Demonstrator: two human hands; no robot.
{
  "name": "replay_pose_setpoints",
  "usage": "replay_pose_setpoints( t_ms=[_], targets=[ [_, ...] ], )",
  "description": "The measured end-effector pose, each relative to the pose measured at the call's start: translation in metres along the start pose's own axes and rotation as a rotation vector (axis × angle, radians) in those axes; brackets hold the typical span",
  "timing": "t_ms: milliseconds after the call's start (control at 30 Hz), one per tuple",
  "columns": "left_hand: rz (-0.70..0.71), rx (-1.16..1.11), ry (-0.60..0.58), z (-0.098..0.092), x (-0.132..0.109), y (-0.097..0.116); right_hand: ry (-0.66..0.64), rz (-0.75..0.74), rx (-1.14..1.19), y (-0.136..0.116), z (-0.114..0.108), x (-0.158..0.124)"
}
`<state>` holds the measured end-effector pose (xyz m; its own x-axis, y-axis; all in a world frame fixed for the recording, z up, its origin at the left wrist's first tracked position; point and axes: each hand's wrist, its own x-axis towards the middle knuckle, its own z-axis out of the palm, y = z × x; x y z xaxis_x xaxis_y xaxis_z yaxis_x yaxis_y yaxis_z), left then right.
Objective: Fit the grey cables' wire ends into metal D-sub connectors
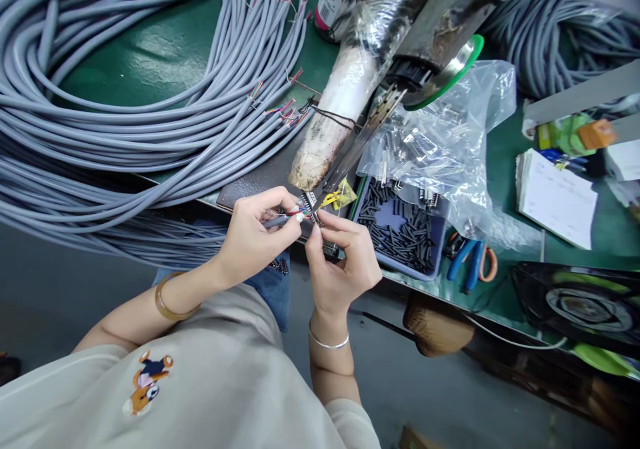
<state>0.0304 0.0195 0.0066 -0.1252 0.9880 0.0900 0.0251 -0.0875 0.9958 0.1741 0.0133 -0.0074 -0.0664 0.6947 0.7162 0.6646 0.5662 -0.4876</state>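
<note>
My left hand (265,226) pinches the stripped end of a grey cable (277,221), whose thin coloured wires (298,210) fan out past my fingertips. Right at those wires, my right hand (344,252) holds a small multi-pin connector (311,208) between thumb and fingers. The wire tips meet the connector's pin row; whether any are joined to it is too small to tell. Just above the connector is the lower end of a dark metal fixture (345,156), close beside a white wrapped tube (327,112). A yellow piece (344,196) lies just behind my right fingers.
Bundles of grey cables (150,122) cover the left of the green table. A blue bin (435,262) of short black sleeves stands right of my hands, under a clear plastic bag (450,136) of connectors. Farther right are pliers (470,262), a paper pad (555,199) and a black fan (585,306).
</note>
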Motion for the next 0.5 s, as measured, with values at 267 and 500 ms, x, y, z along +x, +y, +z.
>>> replay_pose_setpoints(
  t_ms=[267, 500],
  targets=[
    [0.048, -0.015, -0.011, -0.0012, 0.0025, 0.0052, 0.015, -0.028, -0.036, -0.0034, -0.0006, -0.0001],
    [-0.062, -0.041, -0.078, -0.0029, -0.0003, 0.0021, 0.006, -0.126, -0.078, 0.0023, -0.0025, -0.0069]
  ],
)
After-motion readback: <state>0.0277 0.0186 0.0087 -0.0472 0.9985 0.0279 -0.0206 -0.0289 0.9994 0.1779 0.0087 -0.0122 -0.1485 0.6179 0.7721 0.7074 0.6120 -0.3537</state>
